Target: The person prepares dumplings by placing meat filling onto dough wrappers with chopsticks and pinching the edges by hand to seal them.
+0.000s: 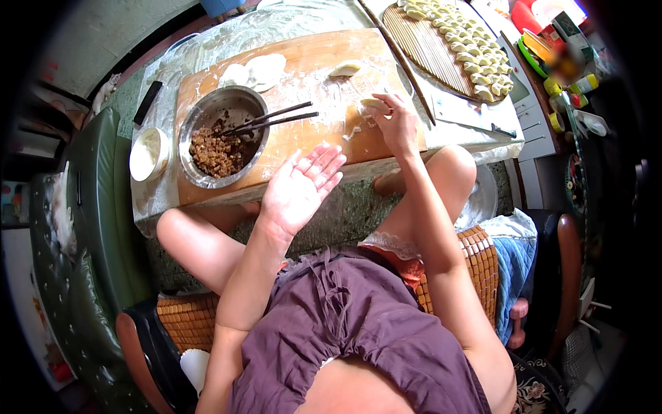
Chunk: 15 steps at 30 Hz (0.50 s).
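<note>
My left hand [296, 191] is turned palm up in front of the wooden board [310, 142], dusted with flour and holding nothing. Over the board's right part, my right hand [397, 124] has thumb and index finger around one end of a folded dumpling [376, 105]. Whether that dumpling rests on the board is hard to tell. Another dumpling [345, 69] lies farther back. Flat round dough wrappers [258, 71] overlap at the back left. A metal bowl [261, 155] on the left contains brown minced filling [217, 155], and dark chopsticks [279, 120] lean across its rim.
A white bowl of flour [148, 153] and a dark-handled utensil [148, 102] are left of the board. Rows of dumplings [468, 44] cover part of a round ridged tray [414, 44] at the back right. A rolling pin [406, 67] lies between tray and board.
</note>
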Available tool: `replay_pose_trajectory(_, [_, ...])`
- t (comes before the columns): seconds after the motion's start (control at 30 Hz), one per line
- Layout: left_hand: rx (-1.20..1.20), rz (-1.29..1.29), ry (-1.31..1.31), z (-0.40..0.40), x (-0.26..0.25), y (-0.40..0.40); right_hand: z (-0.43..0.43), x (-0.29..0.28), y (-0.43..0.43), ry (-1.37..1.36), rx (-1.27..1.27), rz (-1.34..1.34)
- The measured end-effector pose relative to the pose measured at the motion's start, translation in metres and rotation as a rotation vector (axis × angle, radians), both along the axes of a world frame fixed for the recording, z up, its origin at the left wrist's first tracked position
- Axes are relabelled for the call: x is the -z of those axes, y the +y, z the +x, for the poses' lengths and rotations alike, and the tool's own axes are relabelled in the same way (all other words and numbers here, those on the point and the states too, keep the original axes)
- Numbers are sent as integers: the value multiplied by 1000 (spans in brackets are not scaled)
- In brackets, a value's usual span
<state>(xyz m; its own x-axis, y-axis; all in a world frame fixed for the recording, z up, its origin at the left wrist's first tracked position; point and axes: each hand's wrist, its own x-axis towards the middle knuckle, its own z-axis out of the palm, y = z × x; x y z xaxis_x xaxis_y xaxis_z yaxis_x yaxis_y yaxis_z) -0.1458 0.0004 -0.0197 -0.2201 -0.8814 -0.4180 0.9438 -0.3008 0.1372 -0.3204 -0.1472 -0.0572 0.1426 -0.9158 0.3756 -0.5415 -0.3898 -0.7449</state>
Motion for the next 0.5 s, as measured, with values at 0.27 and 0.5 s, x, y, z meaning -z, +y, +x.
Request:
replay_pose_trajectory(0.27, [100,-195,-147,13,-22,3,-26,4,-55,348,68,-4])
replay_pose_trajectory(0.5, [102,-392,-689,46,-71,-37,-5,13,-101,406,-5,-44])
